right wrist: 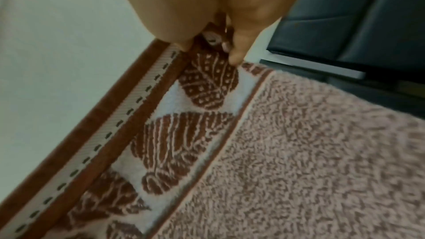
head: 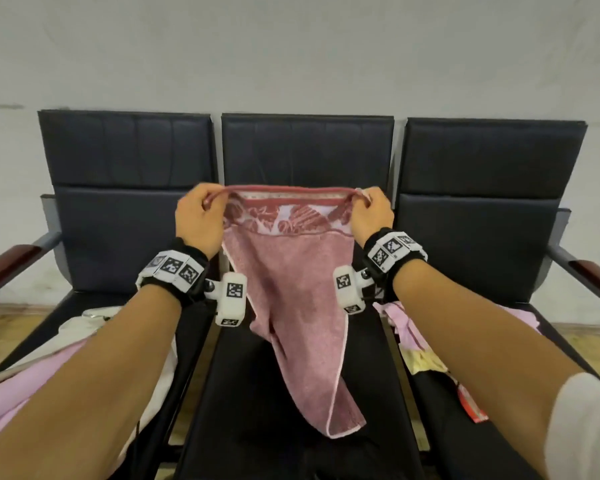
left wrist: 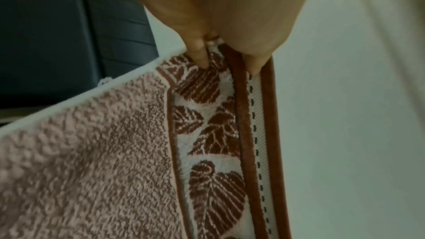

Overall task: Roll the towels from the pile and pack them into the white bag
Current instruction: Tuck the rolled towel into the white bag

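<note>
A dusty-pink towel (head: 291, 306) with a red-brown leaf border hangs in the air over the middle chair seat (head: 236, 410). My left hand (head: 201, 213) pinches its top left corner and my right hand (head: 369, 211) pinches the top right corner, stretching the top hem between them. The towel's lower end droops to a point near the seat. Close up, the left wrist view shows the left hand (left wrist: 227, 55) pinching the towel (left wrist: 92, 152) border. The right hand (right wrist: 216, 43) likewise nips the towel (right wrist: 299, 152) corner. A white bag (head: 84, 327) lies on the left seat, partly hidden by my left forearm.
Three dark padded chairs (head: 492, 202) stand in a row against a pale wall. Pink cloth (head: 32, 393) lies over the left seat by the bag. A pile of pink and yellow towels (head: 416, 341) sits on the right seat. Wooden armrests (head: 596, 275) flank the row.
</note>
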`<move>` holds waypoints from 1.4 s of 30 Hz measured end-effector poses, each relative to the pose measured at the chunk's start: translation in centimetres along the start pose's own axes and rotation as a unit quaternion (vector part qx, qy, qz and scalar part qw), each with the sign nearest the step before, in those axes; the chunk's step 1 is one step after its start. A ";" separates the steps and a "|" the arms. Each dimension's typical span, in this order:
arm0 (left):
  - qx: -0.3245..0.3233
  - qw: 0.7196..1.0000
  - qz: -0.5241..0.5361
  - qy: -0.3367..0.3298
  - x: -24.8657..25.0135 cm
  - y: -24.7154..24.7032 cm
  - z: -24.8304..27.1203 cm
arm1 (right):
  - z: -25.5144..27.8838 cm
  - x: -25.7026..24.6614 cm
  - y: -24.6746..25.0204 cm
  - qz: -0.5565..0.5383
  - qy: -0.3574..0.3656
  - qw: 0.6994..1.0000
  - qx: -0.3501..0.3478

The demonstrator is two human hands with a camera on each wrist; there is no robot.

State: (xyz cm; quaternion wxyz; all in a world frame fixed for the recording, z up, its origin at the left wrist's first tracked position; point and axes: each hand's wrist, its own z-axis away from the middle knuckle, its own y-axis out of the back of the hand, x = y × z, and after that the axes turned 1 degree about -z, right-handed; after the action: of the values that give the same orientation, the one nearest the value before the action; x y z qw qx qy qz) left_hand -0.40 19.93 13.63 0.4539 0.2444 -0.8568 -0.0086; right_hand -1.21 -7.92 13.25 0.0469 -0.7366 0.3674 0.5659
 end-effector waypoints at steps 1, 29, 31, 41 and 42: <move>0.024 0.999 0.013 -0.030 1.5 0.5 -1.0 | -0.8 -1.7 0.4 -0.030 0.040 0.998 0.036; -0.365 0.882 -0.275 0.112 -14.0 1.2 19.7 | 13.4 20.3 3.0 0.267 0.009 0.893 -0.361; -0.394 0.874 -0.263 0.111 -15.1 1.8 21.9 | 15.6 22.4 2.9 0.263 0.006 0.890 -0.372; -0.555 0.722 -0.404 0.084 -19.2 4.3 32.5 | 25.8 30.6 3.4 0.291 0.049 0.831 -0.471; -0.555 0.714 -0.419 0.076 -19.1 4.3 33.0 | 26.5 30.9 3.5 0.293 0.057 0.824 -0.481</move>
State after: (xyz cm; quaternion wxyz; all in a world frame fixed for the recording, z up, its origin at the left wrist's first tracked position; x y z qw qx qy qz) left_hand -19.06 25.05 -19.52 0.5210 0.2824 -0.4706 -0.6537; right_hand -21.73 -12.68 -21.78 -0.5025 -0.5540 0.2487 0.6154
